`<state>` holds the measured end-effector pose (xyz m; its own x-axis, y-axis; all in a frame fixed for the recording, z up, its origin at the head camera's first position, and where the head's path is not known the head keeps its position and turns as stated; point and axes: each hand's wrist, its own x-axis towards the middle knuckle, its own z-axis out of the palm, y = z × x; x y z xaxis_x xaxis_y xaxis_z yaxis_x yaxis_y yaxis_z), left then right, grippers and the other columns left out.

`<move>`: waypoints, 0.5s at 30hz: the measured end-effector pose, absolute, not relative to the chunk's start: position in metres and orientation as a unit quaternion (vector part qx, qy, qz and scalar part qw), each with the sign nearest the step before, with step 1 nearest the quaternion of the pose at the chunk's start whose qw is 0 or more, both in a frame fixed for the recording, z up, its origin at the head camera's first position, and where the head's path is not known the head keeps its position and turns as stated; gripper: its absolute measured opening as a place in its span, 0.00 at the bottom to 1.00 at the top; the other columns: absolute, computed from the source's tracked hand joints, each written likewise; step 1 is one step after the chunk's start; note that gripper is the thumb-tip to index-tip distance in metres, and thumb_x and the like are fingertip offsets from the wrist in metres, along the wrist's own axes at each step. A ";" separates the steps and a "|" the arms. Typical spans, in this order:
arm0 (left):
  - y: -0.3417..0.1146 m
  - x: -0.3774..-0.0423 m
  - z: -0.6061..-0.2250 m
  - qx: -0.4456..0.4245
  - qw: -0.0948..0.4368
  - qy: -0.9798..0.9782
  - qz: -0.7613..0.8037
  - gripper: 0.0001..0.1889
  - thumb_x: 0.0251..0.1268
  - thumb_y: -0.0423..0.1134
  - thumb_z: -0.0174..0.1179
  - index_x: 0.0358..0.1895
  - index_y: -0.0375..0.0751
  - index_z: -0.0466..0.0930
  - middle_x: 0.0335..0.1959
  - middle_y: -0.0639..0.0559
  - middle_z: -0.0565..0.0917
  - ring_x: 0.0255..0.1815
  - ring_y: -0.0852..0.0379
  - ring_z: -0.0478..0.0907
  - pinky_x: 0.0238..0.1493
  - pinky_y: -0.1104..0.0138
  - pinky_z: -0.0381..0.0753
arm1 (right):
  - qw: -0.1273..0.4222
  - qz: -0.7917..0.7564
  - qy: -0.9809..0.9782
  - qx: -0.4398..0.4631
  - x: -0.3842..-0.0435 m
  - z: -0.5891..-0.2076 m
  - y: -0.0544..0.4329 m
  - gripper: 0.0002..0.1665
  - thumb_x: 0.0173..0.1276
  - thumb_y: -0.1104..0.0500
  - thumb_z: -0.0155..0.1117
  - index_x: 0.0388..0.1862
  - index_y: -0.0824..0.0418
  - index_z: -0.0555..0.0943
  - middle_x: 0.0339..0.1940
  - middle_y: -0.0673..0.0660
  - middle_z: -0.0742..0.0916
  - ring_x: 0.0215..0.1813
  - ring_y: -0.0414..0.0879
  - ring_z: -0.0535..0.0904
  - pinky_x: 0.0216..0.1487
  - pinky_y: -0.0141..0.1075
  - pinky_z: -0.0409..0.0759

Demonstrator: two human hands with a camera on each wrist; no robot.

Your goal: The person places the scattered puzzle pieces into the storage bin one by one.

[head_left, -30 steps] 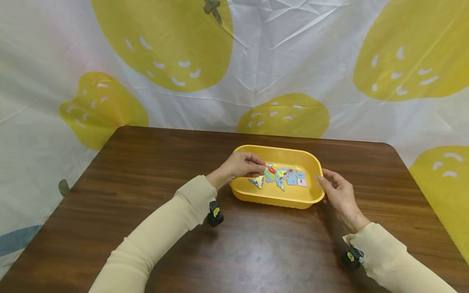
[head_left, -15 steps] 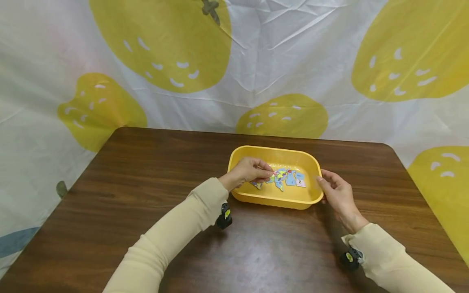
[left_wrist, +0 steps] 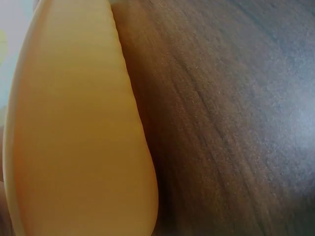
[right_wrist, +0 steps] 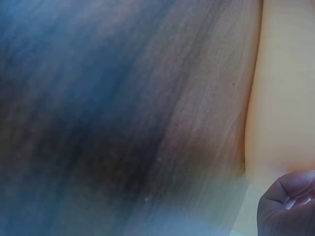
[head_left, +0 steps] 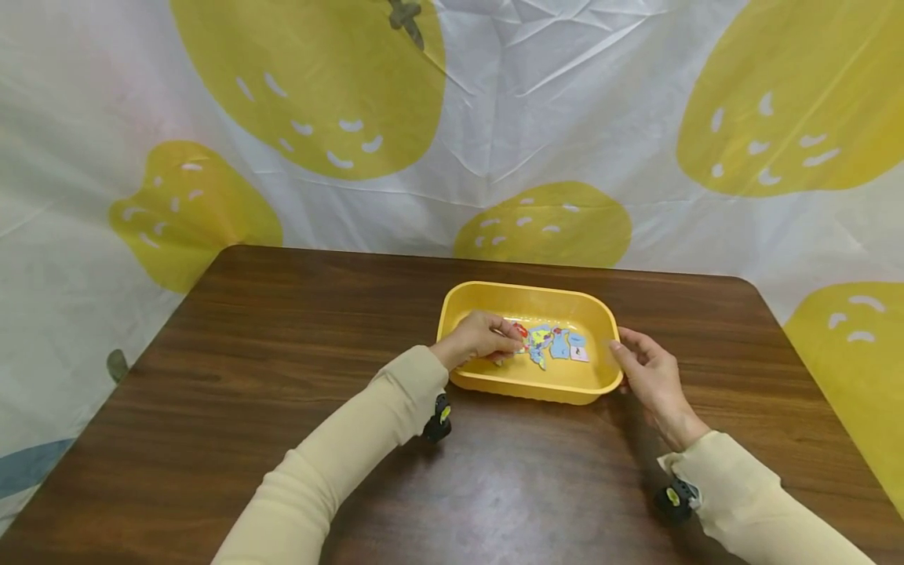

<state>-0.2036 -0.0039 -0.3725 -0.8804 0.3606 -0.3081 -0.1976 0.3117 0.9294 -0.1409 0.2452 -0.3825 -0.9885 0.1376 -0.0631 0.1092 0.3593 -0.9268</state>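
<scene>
A yellow plastic basin (head_left: 537, 388) sits on the table, with flat map puzzle pieces (head_left: 559, 345) in a row on its floor. My left hand (head_left: 480, 339) reaches over the basin's left side. Its thumb and fingers pinch a small reddish-white map piece, mostly covered by the fingertips, among the left pieces of the row. My right hand (head_left: 653, 377) grips the basin's right rim, thumb on the inside and fingers outside. In the left wrist view the basin's outer wall (left_wrist: 83, 118) fills the left half, and the left hand is nearly out of sight.
The dark brown wooden table (head_left: 339, 314) surrounds the basin. A white curtain (head_left: 339, 208) with yellow fruit shapes hangs behind the table's back edge. A black camera is strapped to each wrist.
My left hand has moved right and slightly down over the row, then eased back a little left, covering the leftmost pieces. The right hand stays on the rim.
</scene>
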 end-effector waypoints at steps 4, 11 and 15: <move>-0.002 -0.202 -0.373 0.053 0.230 0.787 0.570 0.06 0.55 0.28 0.65 0.35 0.28 0.81 0.17 0.54 0.77 0.18 0.62 0.72 0.22 0.73 0.74 | 0.013 0.562 -0.824 -0.076 -0.141 -0.383 0.245 0.31 0.72 0.50 0.53 0.66 0.68 0.65 0.26 0.49 0.77 0.19 0.34 0.71 0.21 0.28 0.74; -0.001 -0.199 -0.373 0.059 0.211 0.823 0.525 0.06 0.53 0.29 0.67 0.33 0.31 0.83 0.16 0.54 0.76 0.17 0.63 0.70 0.20 0.75 0.70 | 0.014 0.565 -0.821 -0.077 -0.141 -0.383 0.245 0.31 0.72 0.50 0.53 0.66 0.68 0.65 0.26 0.50 0.76 0.19 0.35 0.70 0.20 0.28 0.74; 0.001 -0.199 -0.374 0.053 0.203 0.837 0.506 0.05 0.52 0.31 0.69 0.32 0.33 0.84 0.16 0.54 0.77 0.17 0.63 0.70 0.20 0.75 0.70 | 0.014 0.564 -0.822 -0.077 -0.141 -0.383 0.245 0.32 0.72 0.50 0.53 0.67 0.68 0.65 0.27 0.50 0.76 0.19 0.35 0.70 0.21 0.29 0.75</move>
<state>-0.1991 0.0007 -0.3737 -0.9116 0.2946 -0.2867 -0.1171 0.4824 0.8681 -0.1409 0.2453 -0.3829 -0.9878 0.1418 -0.0646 0.1112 0.3512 -0.9297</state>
